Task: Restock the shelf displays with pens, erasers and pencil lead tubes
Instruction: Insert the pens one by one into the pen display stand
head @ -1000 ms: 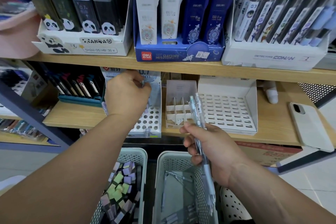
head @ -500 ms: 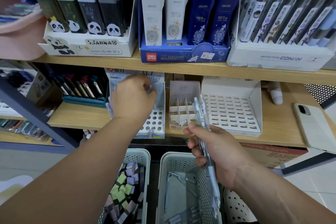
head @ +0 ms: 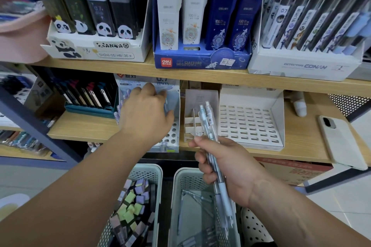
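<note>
Reaching left hand [head: 144,114], grip apparently hidden.

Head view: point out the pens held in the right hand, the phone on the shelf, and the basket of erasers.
pens [head: 208,121]: head view, clear barrels near the top ends.
phone [head: 341,142]: head view, middle of its back.
basket of erasers [head: 147,169]: head view, far rim.

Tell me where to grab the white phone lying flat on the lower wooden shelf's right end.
Take the white phone across its long edges, coming from the front: it lies flat, and its near end seems to overhang the wooden shelf.
</note>
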`<state>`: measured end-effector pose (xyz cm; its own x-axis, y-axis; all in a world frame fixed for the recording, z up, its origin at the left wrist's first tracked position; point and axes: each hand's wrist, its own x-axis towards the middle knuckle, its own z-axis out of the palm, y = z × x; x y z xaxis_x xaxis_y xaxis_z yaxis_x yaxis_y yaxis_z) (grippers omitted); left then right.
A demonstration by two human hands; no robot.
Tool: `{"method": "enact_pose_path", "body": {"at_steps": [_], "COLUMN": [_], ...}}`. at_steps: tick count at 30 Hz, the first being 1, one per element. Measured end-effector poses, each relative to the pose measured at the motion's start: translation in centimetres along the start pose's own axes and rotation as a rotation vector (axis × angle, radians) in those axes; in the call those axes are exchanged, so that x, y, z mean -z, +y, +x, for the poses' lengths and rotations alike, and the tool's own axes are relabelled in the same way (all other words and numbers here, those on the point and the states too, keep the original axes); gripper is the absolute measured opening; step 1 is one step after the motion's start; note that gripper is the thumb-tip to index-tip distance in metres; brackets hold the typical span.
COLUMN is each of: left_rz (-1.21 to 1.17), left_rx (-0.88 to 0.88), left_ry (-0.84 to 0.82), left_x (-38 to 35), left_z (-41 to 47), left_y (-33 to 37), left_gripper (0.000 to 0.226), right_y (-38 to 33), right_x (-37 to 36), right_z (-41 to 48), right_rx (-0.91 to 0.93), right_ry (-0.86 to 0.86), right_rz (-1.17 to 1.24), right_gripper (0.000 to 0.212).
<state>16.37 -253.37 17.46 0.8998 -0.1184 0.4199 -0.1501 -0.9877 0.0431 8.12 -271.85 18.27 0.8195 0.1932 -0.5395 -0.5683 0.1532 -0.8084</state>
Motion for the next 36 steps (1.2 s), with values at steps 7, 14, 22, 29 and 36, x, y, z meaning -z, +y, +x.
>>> {"method": "enact_pose_path", "body": {"at_steps": [7,14,22,29,36], "left_rz": [-0.791,-1.410,-1.650,-1.549,-1.162], "left_rx": [0.286,0.401,0.622,0.748,0.565], "left_ry": [-0.001,-0.449,-0.379,0.016,0.212], "left_x": [3.1,4.4,5.5,4.9,3.4], "left_z": [-1.4,-4.2,-4.8,-3.5,-2.2], "left_y": [0.8,-0.7,-3.0,-4.0,-3.4], "left_gripper": [0.018,0.020,0.021,0.011,0.020], "right_y": [-0.1,0.3,0.1,0.3,0.7], "right_x": [-1.5,-3.7,-5.7,-4.3,-1.4], "right_z": [-0.1,-0.4,-0.4,0.7,1.5], "right_rx": [0.016,-0.046,-0.055,-0.060,-0.006], "right_ry": [-0.145,-0.254,-0.321,-0.117,0.121], "right_rz": [-0.034,-0.103,-0.094,0.012,0.023], "right_gripper": [0.019,0.021,0.018,0.024,0.031]}}
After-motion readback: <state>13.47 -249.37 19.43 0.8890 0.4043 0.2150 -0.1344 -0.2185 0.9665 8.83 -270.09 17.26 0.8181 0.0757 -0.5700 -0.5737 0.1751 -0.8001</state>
